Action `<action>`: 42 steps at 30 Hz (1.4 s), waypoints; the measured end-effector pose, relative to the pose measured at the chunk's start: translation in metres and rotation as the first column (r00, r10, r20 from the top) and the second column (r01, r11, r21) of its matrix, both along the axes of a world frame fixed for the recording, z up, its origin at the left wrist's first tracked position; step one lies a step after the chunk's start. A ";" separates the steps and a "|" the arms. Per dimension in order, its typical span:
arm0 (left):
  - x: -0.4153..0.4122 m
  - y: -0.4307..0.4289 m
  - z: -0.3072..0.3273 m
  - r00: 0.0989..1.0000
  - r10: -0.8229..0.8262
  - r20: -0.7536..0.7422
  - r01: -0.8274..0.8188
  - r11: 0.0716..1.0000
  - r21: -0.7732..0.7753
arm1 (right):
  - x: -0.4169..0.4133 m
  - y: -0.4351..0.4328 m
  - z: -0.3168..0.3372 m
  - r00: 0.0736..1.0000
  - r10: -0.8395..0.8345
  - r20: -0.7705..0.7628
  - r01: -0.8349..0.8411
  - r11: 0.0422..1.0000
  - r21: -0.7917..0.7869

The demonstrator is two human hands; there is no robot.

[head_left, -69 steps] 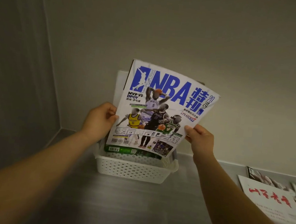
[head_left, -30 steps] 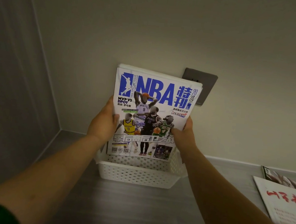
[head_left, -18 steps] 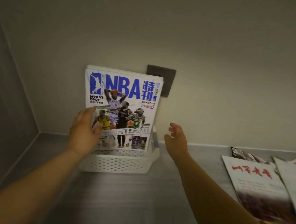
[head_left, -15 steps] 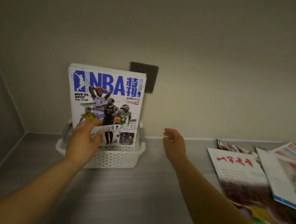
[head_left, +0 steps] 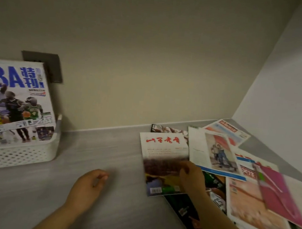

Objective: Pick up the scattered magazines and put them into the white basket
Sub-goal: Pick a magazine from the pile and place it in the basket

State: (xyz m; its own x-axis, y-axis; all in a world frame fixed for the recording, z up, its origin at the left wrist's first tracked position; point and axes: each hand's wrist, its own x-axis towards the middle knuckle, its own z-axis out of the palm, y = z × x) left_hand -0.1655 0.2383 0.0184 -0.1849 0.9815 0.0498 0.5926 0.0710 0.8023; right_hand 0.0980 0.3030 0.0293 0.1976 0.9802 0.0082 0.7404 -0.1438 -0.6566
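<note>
Touching the red-titled magazine point(head_left: 162, 158), the right hand point(head_left: 191, 176) is nearer; whether its grip pinches is unclear. The left hand point(head_left: 88, 185) hangs empty.

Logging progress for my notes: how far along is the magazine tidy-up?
Done: the blue-and-white NBA magazine stands in the white perforated plastic basket. In hand: the right hand touches the red-titled white magazine, not lifted yet; the left hand holds nothing. Left: that one and the overlapping pile beside it, including a pink-covered magazine.

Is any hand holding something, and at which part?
The right hand touches the red-titled magazine at its right edge; a grip cannot be told. The left hand holds nothing.
</note>
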 end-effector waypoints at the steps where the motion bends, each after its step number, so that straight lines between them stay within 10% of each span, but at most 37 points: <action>1: 0.019 0.002 -0.004 1.000 -0.013 -0.009 0.013 1.000 -0.026 | 0.027 -0.002 -0.004 0.998 -0.037 0.044 0.037 0.999 0.013; 9: 0.155 0.039 -0.023 0.979 -0.173 -0.108 0.163 0.982 -0.096 | 0.189 -0.016 -0.052 0.885 -0.020 0.466 0.113 0.978 -0.173; 18: 0.260 0.103 -0.024 0.685 -0.452 -0.571 0.419 0.886 -0.198 | 0.204 -0.014 -0.073 0.913 0.003 0.408 0.064 0.986 -0.151; 29: 0.304 0.170 -0.037 0.516 -0.519 -0.681 0.421 0.847 -0.326 | 0.209 -0.009 -0.082 0.933 0.012 0.359 0.046 0.987 -0.154; 35: 0.313 0.174 -0.043 0.221 -0.490 -0.843 0.490 0.803 -0.338 | 0.208 -0.009 -0.082 0.937 0.009 0.350 0.046 0.988 -0.148; 42: 0.308 0.173 -0.040 0.166 -0.445 -0.880 0.491 0.811 -0.317 | 0.209 -0.011 -0.080 0.945 0.015 0.328 0.035 0.988 -0.149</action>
